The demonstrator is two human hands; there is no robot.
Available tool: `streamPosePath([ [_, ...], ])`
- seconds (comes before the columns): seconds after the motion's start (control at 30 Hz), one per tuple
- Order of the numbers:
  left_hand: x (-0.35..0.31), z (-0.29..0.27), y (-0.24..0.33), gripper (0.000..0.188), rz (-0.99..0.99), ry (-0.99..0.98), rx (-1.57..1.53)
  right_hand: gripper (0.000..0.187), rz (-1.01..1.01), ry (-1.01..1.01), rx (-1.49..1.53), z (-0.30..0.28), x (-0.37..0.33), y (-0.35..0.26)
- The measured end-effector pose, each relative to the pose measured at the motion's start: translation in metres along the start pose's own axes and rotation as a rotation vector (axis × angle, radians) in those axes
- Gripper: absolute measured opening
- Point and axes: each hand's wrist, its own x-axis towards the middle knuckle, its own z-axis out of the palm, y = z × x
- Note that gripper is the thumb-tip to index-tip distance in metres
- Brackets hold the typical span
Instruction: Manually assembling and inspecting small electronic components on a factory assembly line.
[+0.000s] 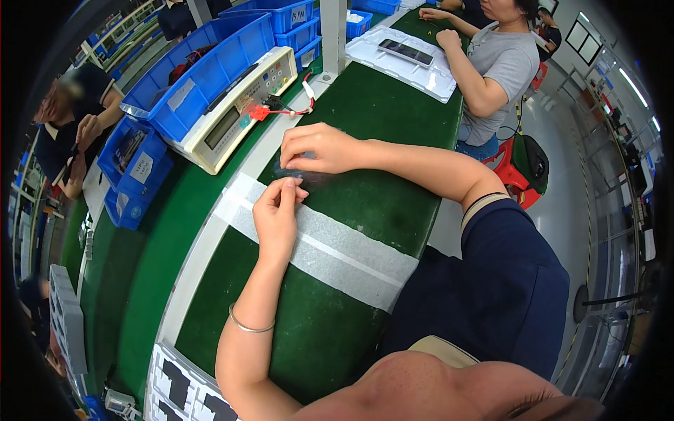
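Over the green bench top, my left hand (276, 219) has its thumb and fingers pinched together. Whatever it holds, if anything, is too small to make out. Just beyond it, my right hand (323, 149) is curled, fingertips pointing down and left with the thumb drawn in. A dark, see-through plastic-like piece (309, 177) shows under the right hand; whether the fingers grip it is hidden. The two hands are close together but apart. Below them a pale grey strip of sheet (351, 254) with a white band lies across the bench (337, 337).
A cream meter (235, 112) with red leads (281, 111) stands beyond a metal rail. Blue bins (203, 77) sit behind it. A white tray (428, 81) holds a dark flat device (406, 52). Another tray (158, 358) with black parts is at lower left. Co-workers sit nearby.
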Motion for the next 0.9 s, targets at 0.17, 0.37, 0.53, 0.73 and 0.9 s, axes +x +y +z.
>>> streamPosePath([
  [0.17,0.002,-0.002,-0.001,0.019,0.014,0.019,-0.023,0.008,0.015,-0.018,0.011,-0.003,0.003,-0.004],
  [0.37,0.003,-0.005,-0.004,0.016,0.021,0.013,-0.006,0.015,0.191,0.132,-0.237,-0.016,-0.007,0.014],
  [0.53,0.005,-0.001,-0.002,0.015,0.025,-0.021,-0.057,0.023,0.492,0.470,-1.008,-0.151,-0.081,0.166],
  [0.73,0.000,-0.005,-0.005,0.016,-0.023,-0.017,-0.064,0.038,1.048,0.303,-1.144,-0.215,-0.133,0.209],
  [0.9,-0.001,-0.007,-0.004,0.016,-0.025,-0.035,-0.059,0.034,1.068,0.216,-1.098,-0.238,-0.162,0.203],
])
